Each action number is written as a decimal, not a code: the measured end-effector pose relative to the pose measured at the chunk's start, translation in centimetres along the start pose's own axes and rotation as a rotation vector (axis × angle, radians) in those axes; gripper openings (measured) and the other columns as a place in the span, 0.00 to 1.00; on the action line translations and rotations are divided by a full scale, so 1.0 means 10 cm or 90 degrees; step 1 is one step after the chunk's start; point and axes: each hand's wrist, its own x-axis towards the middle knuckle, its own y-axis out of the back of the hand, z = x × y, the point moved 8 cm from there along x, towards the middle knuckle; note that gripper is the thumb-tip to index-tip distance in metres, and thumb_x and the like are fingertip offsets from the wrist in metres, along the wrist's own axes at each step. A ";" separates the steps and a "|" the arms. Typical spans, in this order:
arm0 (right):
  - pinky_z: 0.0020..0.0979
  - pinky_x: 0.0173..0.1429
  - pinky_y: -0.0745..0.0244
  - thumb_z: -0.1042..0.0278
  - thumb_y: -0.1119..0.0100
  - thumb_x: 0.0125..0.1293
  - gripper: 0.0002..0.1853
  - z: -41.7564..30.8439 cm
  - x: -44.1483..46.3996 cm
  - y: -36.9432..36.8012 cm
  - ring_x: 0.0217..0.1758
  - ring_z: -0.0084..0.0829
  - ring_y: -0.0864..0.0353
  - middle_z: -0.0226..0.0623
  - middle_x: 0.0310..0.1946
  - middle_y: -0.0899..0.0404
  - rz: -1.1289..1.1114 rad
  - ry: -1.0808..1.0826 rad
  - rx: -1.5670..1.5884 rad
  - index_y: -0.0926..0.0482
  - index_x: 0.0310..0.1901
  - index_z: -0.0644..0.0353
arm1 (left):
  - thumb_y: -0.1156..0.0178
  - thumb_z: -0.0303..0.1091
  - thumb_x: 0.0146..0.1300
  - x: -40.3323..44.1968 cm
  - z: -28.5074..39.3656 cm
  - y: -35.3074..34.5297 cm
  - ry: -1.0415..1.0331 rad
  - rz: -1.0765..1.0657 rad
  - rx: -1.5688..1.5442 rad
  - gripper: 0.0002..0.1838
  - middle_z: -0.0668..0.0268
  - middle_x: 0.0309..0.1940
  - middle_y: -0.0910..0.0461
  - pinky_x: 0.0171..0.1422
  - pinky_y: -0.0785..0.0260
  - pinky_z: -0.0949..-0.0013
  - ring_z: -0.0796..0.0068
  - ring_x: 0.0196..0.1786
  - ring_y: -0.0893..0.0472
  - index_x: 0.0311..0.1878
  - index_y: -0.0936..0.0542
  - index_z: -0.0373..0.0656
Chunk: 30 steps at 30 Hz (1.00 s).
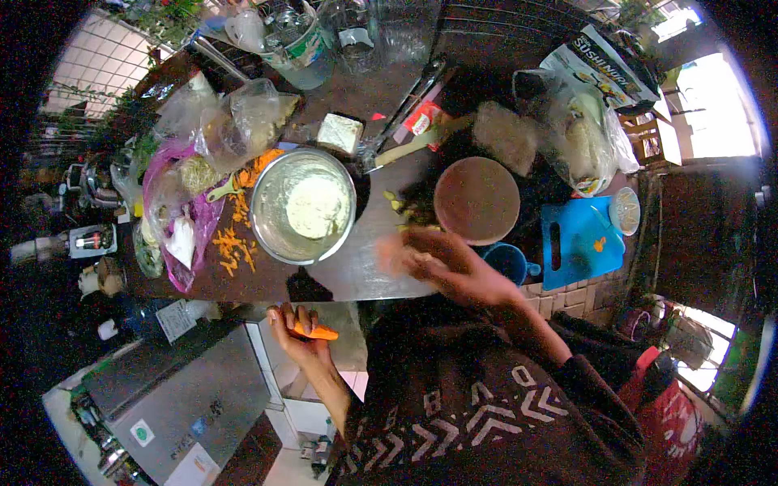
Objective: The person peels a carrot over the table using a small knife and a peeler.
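My left hand (pixel 298 334), below the table's front edge, has its fingers wrapped round a peeled orange carrot (pixel 316 331). Over the front of the table is my right hand (pixel 433 261), smeared by motion, so its fingers and anything in them cannot be made out. Close to it stand a round brown lidded or flat-topped container (pixel 476 201) and a blue mug (pixel 507 263). A metal bowl (pixel 261 231) with a pale, floury mass sits left of centre. Orange peelings (pixel 232 248) lie beside it, near a peeler with a light green handle (pixel 219 192).
Plastic bags (pixel 203 134) crowd the left side, one of them purple. Behind the bowl are a white block (pixel 339 133) and a pale-handled knife (pixel 403 151). At right lie a blue cutting board (pixel 577 255), a small bowl (pixel 624 211) and a nori packet (pixel 601 69).
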 end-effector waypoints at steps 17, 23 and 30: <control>0.38 0.38 0.22 0.65 0.39 0.68 0.09 0.63 -2.04 1.42 0.33 0.37 0.16 0.42 0.30 0.14 -0.013 -0.121 -0.672 0.15 0.38 0.62 | 0.43 0.37 0.74 -0.69 -0.34 -0.54 -0.044 -0.010 -0.001 0.13 0.75 0.18 0.41 0.20 0.45 0.73 0.81 0.15 0.40 0.33 0.35 0.51; 0.51 0.43 0.22 0.59 0.39 0.68 0.10 0.64 -2.88 2.66 0.40 0.55 0.16 0.49 0.33 0.15 0.436 -0.299 -0.898 0.18 0.46 0.54 | 0.46 0.40 0.76 -1.42 -0.70 -0.18 -0.052 -0.092 -0.055 0.14 0.76 0.16 0.41 0.18 0.46 0.75 0.83 0.13 0.43 0.32 0.35 0.53; 0.50 0.44 0.22 0.60 0.37 0.67 0.12 0.78 -3.36 3.61 0.43 0.52 0.15 0.44 0.38 0.14 0.652 -0.175 -0.886 0.20 0.50 0.50 | 0.46 0.44 0.77 -2.22 -1.38 -0.41 -0.133 -0.145 -0.125 0.11 0.78 0.15 0.39 0.17 0.46 0.76 0.84 0.12 0.41 0.36 0.30 0.54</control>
